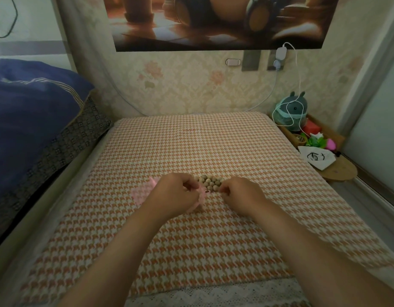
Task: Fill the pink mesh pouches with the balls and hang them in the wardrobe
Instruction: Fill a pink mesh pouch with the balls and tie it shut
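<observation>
Fingers (pixel 188 186) of the left hand (pixel 176 193) curl shut on the mouth of a soft pink mesh pouch (pixel 143 193) lying on the bed, while the right hand (pixel 240 193) is clenched at the edge of a cluster of small round beige wooden balls (pixel 210 183) just beyond, though I cannot tell whether it has one pinched. Pouches like this look light and limp, best held open by the drawstring rim, and the balls look hard, smooth and apt to roll. Both rest on an orange-and-white houndstooth bed cover (pixel 213 240), with a blue pillow (pixel 32 111) at left and floral wallpaper (pixel 191 85) behind.
</observation>
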